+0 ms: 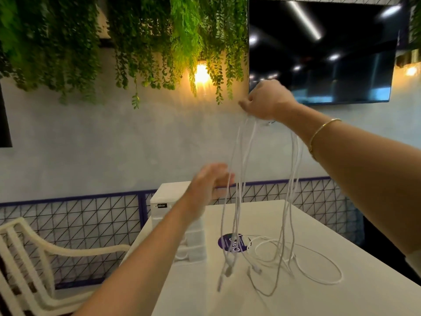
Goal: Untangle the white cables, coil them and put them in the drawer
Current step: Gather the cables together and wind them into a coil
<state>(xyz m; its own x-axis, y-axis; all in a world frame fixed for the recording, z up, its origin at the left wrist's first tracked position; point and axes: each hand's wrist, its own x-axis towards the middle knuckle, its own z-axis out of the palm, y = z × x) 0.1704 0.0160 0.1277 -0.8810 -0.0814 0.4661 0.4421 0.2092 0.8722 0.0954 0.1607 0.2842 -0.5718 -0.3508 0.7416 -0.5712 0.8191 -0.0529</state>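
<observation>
The right hand (pixel 267 100), raised at one o'clock before a dark wall screen (pixel 330 49), grips the bunched tops of the white cables (pixel 241 179). They hang in long strands to the white table (pixel 341 299), where loose loops lie at five o'clock beside a purple sticker (pixel 230 242). The left hand (pixel 210 185), blurred, reaches the strands at centre. A white drawer unit (pixel 168 201) stands behind it.
</observation>
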